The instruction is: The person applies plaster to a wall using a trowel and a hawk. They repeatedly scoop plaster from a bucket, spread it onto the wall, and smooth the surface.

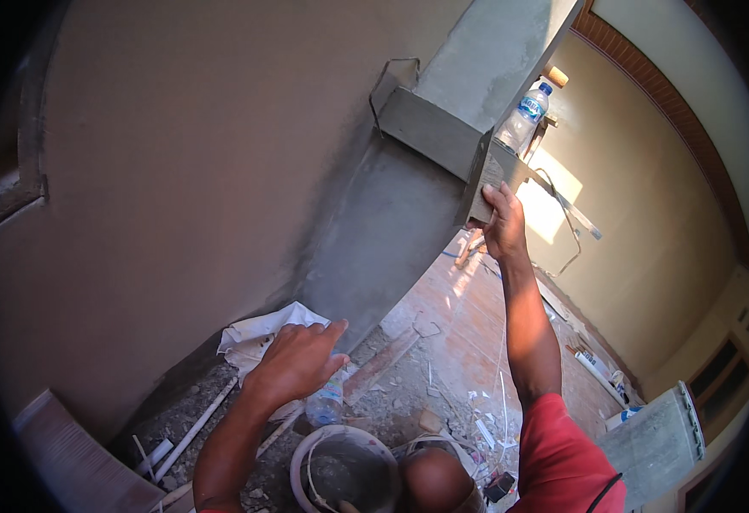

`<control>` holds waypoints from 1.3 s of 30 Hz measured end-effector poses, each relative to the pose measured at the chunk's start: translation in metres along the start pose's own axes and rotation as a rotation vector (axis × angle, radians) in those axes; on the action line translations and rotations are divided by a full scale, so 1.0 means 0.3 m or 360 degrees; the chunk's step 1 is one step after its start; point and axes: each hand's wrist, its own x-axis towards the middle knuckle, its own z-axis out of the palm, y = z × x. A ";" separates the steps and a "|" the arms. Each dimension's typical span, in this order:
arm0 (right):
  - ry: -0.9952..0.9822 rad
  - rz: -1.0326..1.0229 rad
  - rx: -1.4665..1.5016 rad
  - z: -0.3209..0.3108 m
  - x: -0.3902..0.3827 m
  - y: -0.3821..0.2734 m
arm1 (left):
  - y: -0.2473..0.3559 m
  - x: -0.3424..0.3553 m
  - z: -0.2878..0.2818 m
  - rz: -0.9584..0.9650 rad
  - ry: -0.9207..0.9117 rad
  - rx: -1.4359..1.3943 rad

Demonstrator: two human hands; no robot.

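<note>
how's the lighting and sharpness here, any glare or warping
Head view: sunlit patch nearly blown out on the cream wall; brown wall at left in shade; brown trim at upper right bows, probably partly fisheye distortion; corners black. Right hand fairly sharp in the head view, with no obvious motion blur.

A clear blue-capped bottle [526, 120] at upper right; a pale pipe [195, 430] on grey rubble [402, 380] — and, far right, a brown-framed window [722, 374].
</note>
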 end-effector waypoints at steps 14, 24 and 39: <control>0.0440 -0.0703 -0.2650 0.141 0.240 0.065 | 0.015 0.041 0.055 -0.0027 -0.0189 0.0071; 0.0321 -0.0766 -0.2151 0.131 0.060 0.069 | 0.036 0.019 0.049 -0.0001 -0.0227 0.0087; 0.0087 -0.0656 -0.2528 0.209 0.217 0.168 | 0.077 0.030 0.077 0.0034 -0.0274 0.0146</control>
